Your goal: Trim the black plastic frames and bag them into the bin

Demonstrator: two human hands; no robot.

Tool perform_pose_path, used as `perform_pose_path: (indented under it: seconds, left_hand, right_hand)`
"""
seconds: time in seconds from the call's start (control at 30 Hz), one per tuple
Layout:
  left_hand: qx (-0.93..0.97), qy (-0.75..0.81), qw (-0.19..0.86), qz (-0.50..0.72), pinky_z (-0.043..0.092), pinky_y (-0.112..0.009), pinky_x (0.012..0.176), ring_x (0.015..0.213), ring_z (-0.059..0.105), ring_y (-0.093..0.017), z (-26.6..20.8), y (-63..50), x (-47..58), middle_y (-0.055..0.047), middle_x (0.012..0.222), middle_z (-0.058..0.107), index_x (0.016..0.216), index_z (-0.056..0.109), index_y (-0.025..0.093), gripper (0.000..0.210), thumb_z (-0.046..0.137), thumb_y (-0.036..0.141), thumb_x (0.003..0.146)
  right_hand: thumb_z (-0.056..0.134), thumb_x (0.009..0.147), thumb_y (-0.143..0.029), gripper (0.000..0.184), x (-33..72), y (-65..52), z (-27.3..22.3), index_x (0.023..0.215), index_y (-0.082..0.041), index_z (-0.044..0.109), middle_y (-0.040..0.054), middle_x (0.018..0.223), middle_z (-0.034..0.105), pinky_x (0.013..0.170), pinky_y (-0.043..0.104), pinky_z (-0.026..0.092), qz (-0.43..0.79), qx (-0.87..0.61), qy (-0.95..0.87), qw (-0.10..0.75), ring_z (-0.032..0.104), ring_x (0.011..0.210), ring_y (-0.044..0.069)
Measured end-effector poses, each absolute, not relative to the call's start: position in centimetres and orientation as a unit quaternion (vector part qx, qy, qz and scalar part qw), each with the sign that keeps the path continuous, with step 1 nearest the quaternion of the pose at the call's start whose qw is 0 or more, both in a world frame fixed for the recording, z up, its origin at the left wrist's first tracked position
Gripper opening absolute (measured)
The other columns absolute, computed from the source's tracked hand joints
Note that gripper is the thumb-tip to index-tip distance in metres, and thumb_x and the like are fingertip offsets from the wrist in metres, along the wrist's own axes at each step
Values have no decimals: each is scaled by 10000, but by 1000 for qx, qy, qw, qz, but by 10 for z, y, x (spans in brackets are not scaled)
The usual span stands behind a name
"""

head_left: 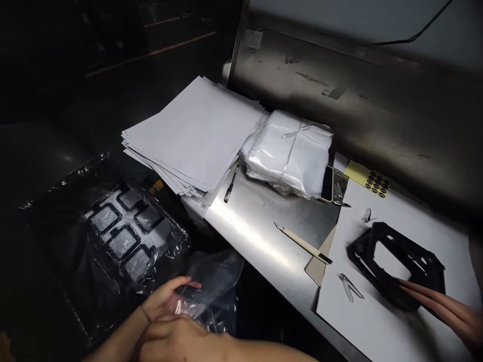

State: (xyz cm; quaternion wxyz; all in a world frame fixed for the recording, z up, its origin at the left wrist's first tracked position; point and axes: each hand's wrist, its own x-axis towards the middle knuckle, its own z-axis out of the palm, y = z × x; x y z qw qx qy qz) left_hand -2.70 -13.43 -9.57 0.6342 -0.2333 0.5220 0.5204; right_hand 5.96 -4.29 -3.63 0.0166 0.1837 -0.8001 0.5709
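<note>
Your right hand is nearest, crossing low over your left wrist; its fingers look bent, but you can't tell from here whether they grip anything. Your left hand seems to hold the clear bag, fingers loosely curled with the index stretched out. The bag sits just beyond your hands, off the edge of the bench, bunched and not flat. What it contains, if anything, doesn't show clearly.

Beside it, on your left, lies a pack of dark-rimmed pieces under glossy film, so that one looks covered already.

On your right, a co-worker's hand touches a black frame on a white sheet. No film shows around that frame, so judge it as not yet wrapped. Nippers and a knife lie near it, neither in a hand.

Farther back, the tied bundle and the paper stack are both thick, and the stickers sit on their yellow backing: plenty of supplies remain. Overall, the work looks partway through.
</note>
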Motion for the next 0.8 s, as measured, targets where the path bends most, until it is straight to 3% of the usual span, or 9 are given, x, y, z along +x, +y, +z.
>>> perform_pose_path:
  seconds: [0.07, 0.17, 0.27, 0.37, 0.5, 0.6, 0.67, 0.8]
  left_hand:
    - [-272, 464, 620, 571, 475, -321, 568, 565, 636, -218, -99, -147, -47, -75, 572, 681, 740, 672, 107, 195, 577, 258, 661]
    - [-309, 404, 551, 662, 478, -273, 648, 616, 635, -156, -102, -180, -81, 14, 558, 683, 677, 668, 202, 156, 539, 291, 668]
    - [-320, 358, 520, 706, 471, -321, 730, 680, 632, -167, -104, -207, -100, 14, 616, 701, 585, 661, 202, 100, 574, 250, 600]
    - [-302, 338, 536, 713, 467, -427, 726, 692, 617, -219, -109, -216, -96, -32, 623, 685, 559, 652, 147, 68, 606, 112, 523]
    - [-277, 372, 539, 703, 501, -438, 585, 657, 598, -206, -126, -223, -100, -3, 646, 645, 749, 645, 166, 272, 602, -25, 560]
    - [-275, 422, 506, 700, 488, -465, 678, 829, 597, -242, -154, -245, -139, -22, 863, 663, 965, 580, 229, 378, 611, 40, 639]
    - [-279, 456, 483, 693, 456, -438, 786, 897, 581, -217, -183, -264, -176, -11, 853, 665, 1041, 536, 233, 402, 604, 85, 674]
    - [-291, 508, 497, 640, 474, -368, 737, 818, 596, -178, -256, -281, -224, -40, 888, 641, 1053, 512, 164, 362, 573, 83, 705]
  right_hand:
    - [424, 841, -296, 198, 47, -51, -40, 981, -200, 524, 50, 1044, 523, 736, 318, 450, 590, 174, -788, 14, 526, 857, 137]
    - [473, 806, -311, 175, 34, -52, -52, 767, -180, 583, 53, 989, 543, 728, 282, 435, 624, 127, -770, 30, 525, 837, 137]
    - [622, 675, -290, 164, 15, -44, -77, 581, -169, 567, 36, 828, 563, 730, 265, 400, 772, -166, -613, 17, 513, 782, 147]
    - [646, 628, -329, 185, -15, -39, -106, 589, -166, 567, -5, 605, 538, 637, 271, 416, 838, -369, -396, -68, 511, 604, 129]
    - [612, 646, -362, 231, -53, -37, -135, 610, -135, 586, 37, 568, 568, 541, 289, 429, 854, -387, -317, -144, 519, 517, 140]
    - [640, 626, -305, 204, -64, -34, -149, 741, -142, 596, 52, 705, 617, 581, 243, 428, 853, -420, -286, -123, 566, 642, 141]
    - [648, 627, -282, 224, -62, -30, -155, 803, -161, 581, 33, 764, 623, 588, 195, 408, 848, -442, -280, -89, 568, 691, 113]
    - [654, 640, -282, 213, -46, -22, -164, 774, -135, 578, 24, 673, 609, 515, 178, 369, 838, -465, -275, -75, 543, 579, 87]
